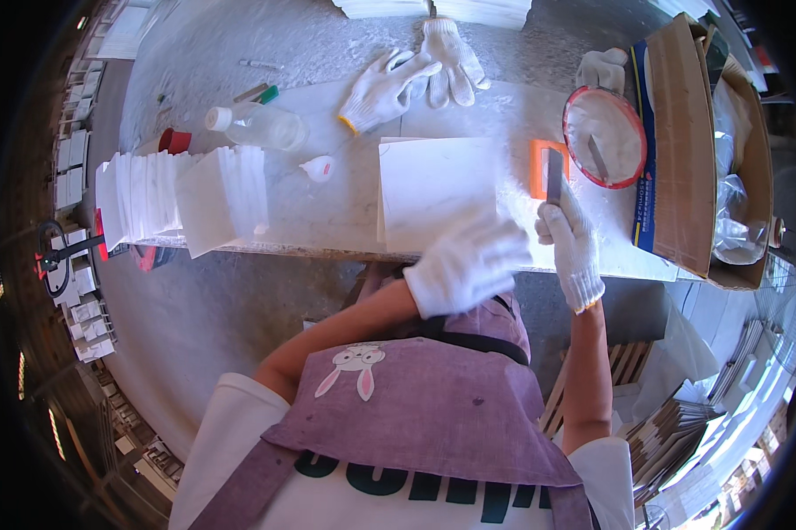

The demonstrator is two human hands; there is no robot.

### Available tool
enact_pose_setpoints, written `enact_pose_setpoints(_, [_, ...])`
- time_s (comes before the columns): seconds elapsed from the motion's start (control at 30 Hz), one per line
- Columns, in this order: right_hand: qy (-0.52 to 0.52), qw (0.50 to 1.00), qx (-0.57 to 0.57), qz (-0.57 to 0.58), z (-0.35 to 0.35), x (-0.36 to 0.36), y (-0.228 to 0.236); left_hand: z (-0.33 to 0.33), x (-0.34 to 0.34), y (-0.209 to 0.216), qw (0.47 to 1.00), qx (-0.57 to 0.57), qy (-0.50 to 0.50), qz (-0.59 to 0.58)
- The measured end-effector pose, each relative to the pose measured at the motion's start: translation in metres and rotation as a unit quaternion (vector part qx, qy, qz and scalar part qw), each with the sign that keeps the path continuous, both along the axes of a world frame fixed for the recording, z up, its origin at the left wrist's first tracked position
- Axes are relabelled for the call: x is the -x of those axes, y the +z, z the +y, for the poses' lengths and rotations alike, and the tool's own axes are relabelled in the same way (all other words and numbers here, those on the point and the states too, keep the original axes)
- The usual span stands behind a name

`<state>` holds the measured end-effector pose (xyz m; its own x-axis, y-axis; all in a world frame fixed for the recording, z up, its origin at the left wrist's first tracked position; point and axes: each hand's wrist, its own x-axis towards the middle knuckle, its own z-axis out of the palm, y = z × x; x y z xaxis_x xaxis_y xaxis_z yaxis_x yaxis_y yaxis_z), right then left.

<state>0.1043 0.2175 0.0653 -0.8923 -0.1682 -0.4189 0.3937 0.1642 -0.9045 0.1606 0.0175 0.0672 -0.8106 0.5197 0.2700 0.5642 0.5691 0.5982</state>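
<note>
Both my hands wear white knitted gloves. My left hand [469, 265], blurred by motion, is at the table's front edge beside the lower right corner of some square white sheets or tiles [438, 190]. Its fingers look stretched out, with nothing seen in them. My right hand [570, 243] is closed on a flat grey bar-shaped tool [554, 177], held upright with its free end pointing away from me. Behind that tool lies an orange rectangular item [538, 168]. A red-rimmed bowl [643, 146] with whitish contents and a thin blade [598, 159] stands just beyond.
White tiles [142, 194] stand on edge in a row at left. Near them are a clear bottle [270, 129], a red cup [174, 140] and a small white piece [318, 169]. Spare gloves [385, 88] lie at the back. A cardboard box [681, 150] bounds the right side.
</note>
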Motion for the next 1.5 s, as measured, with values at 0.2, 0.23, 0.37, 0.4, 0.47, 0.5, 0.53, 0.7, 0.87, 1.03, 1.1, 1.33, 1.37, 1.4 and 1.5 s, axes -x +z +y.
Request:
enact_pose_setpoints(0.2, [0.136, 0.972, -0.119, 0.151, -0.027, 0.045, -0.011, -0.023, -0.005, -0.005, 0.991, 0.040, 0.119, 0.043])
enact_pose_setpoints(0.23, [0.159, 0.957, -0.134, 0.203, -0.031, 0.054, -0.018, -0.026, -0.007, -0.008, 0.992, 0.051, 0.106, 0.050])
enact_pose_setpoints(0.37, [0.220, 0.924, -0.150, 0.275, -0.041, 0.071, -0.024, -0.029, -0.011, -0.020, 0.990, 0.067, 0.106, 0.067])
enact_pose_setpoints(0.4, [0.233, 0.921, -0.154, 0.272, -0.041, 0.072, -0.022, -0.028, -0.011, -0.022, 0.989, 0.064, 0.118, 0.068])
enact_pose_setpoints(0.47, [0.250, 0.910, -0.155, 0.291, -0.041, 0.074, -0.023, -0.028, -0.012, -0.025, 0.987, 0.071, 0.112, 0.086])
enact_pose_setpoints(0.5, [0.254, 0.902, -0.153, 0.313, -0.042, 0.077, -0.026, -0.028, -0.011, -0.027, 0.987, 0.074, 0.108, 0.095])
enact_pose_setpoints(0.53, [0.256, 0.895, -0.150, 0.334, -0.044, 0.079, -0.027, -0.029, -0.011, -0.027, 0.987, 0.077, 0.107, 0.095])
enact_pose_setpoints(0.7, [0.281, 0.891, -0.181, 0.306, -0.052, 0.082, -0.025, -0.028, -0.011, -0.032, 0.985, 0.076, 0.107, 0.111])
enact_pose_setpoints(0.87, [0.309, 0.877, -0.204, 0.305, -0.045, 0.069, -0.024, -0.029, -0.012, -0.032, 0.984, 0.083, 0.104, 0.122])
enact_pose_setpoints(1.03, [0.279, 0.866, -0.184, 0.373, -0.053, 0.084, -0.033, -0.029, -0.010, -0.033, 0.985, 0.066, 0.105, 0.123])
enact_pose_setpoints(1.1, [0.267, 0.880, -0.194, 0.342, -0.057, 0.076, -0.026, -0.029, -0.010, -0.031, 0.984, 0.062, 0.107, 0.126])
enact_pose_setpoints(1.33, [0.291, 0.871, -0.206, 0.338, -0.055, 0.064, -0.012, -0.030, -0.013, -0.035, 0.984, 0.076, 0.110, 0.120])
enact_pose_setpoints(1.37, [0.303, 0.859, -0.205, 0.358, -0.057, 0.070, -0.008, -0.028, -0.013, -0.034, 0.983, 0.072, 0.115, 0.125])
enact_pose_setpoints(1.4, [0.314, 0.847, -0.203, 0.377, -0.058, 0.074, -0.007, -0.027, -0.011, -0.033, 0.982, 0.067, 0.120, 0.129])
enact_pose_setpoints(1.5, [0.234, 0.883, -0.206, 0.350, -0.058, 0.067, -0.026, -0.027, -0.011, -0.031, 0.982, 0.059, 0.122, 0.130])
